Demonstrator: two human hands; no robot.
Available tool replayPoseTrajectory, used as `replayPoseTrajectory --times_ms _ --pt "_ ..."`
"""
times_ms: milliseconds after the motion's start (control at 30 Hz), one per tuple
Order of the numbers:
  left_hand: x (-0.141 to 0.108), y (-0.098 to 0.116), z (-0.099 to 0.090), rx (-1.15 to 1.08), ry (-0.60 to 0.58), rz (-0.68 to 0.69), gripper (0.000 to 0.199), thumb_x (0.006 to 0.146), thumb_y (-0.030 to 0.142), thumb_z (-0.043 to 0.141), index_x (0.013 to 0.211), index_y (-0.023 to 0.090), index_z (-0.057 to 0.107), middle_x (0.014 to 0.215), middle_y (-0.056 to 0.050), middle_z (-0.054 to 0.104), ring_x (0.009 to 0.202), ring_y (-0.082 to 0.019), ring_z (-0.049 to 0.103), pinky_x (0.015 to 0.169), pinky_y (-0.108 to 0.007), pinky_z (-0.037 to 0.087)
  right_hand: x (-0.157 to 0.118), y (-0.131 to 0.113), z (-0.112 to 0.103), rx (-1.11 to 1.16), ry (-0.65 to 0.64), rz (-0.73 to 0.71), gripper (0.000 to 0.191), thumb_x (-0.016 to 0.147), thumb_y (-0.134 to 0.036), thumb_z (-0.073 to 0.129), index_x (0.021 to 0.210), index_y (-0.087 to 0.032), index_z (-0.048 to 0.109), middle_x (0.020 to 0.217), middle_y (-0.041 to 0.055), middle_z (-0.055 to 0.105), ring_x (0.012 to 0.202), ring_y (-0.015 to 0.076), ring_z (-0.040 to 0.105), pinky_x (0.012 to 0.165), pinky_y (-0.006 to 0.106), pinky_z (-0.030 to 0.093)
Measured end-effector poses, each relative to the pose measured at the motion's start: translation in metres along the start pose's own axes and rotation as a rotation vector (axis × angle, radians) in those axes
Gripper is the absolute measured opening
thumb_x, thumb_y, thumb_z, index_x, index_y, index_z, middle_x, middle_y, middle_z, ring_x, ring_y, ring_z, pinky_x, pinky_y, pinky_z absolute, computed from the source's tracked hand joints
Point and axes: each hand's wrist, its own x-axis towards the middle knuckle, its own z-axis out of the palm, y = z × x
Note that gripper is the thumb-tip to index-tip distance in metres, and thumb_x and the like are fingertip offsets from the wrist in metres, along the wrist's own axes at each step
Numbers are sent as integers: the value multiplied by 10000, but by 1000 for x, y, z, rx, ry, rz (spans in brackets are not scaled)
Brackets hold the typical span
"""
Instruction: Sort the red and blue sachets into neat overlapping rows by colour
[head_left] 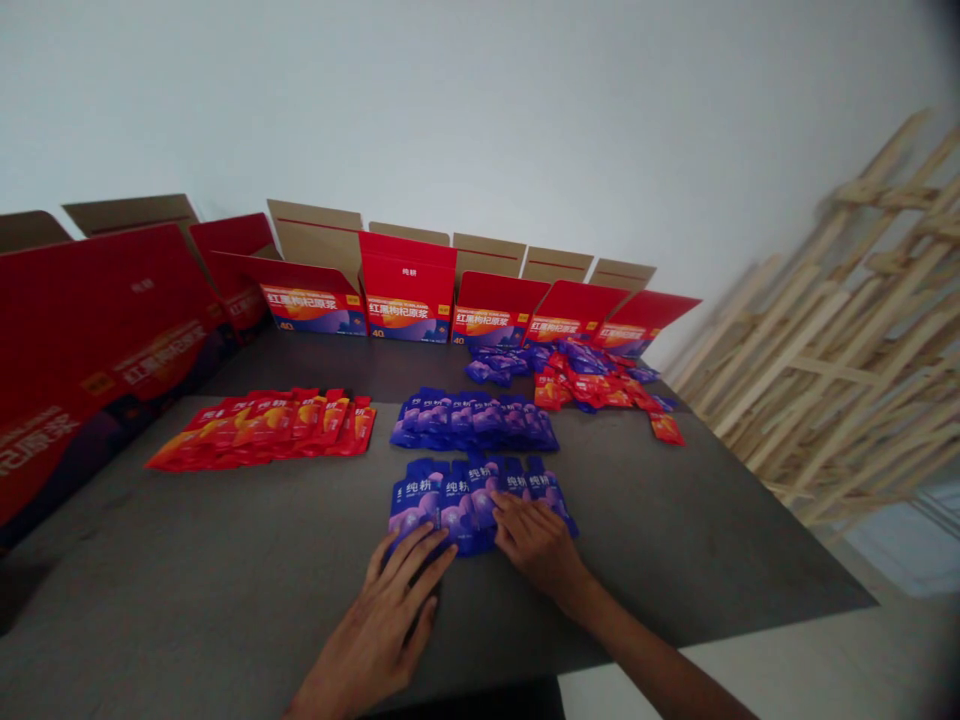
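My left hand (382, 620) lies flat with spread fingers on the lower left of a row of purple sachets (469, 505). My right hand (536, 545) rests on the same row further right, its fingertips on the sachets. Beyond them, a second overlapping row of purple sachets (474, 420) lies on the dark grey table (225, 620). To the left is a fanned row of red-orange sachets (262, 432). A loose heap of mixed red and purple sachets (577, 378) lies at the far right.
Open red cardboard boxes (409, 290) with printed Chinese labels stand in a line along the table's far edge, and a large red box panel (97, 350) leans at the left. Wooden frames (825, 320) lean against the white wall at the right, beyond the table's edge.
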Motion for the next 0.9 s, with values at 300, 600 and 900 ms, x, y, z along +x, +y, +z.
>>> replayPoseTrajectory --times_ms 300,600,900 --pt "1 0 0 7 -30 16 696 958 104 456 1616 247 277 1605 -50 445 1516 -268 324 1208 -562 364 -17 -9 5 24 -134 61 237 924 -78 528 1083 -175 675 1241 102 735 1103 234 701 915 375 552" --pt "0 -2 1 -4 -40 12 700 961 114 463 1619 252 270 1594 -56 459 1501 -275 347 1215 -572 349 -17 -16 -4 52 -201 96 218 949 -131 577 1149 -189 643 1266 85 713 1141 256 664 1009 425 512" --pt "1 -1 -2 -4 -11 15 698 955 111 463 1615 253 286 1595 -65 456 1494 -277 351 1221 -555 341 -6 -14 -22 137 -274 199 243 974 -211 563 1209 -195 621 1212 97 711 1125 269 651 1018 450 491"
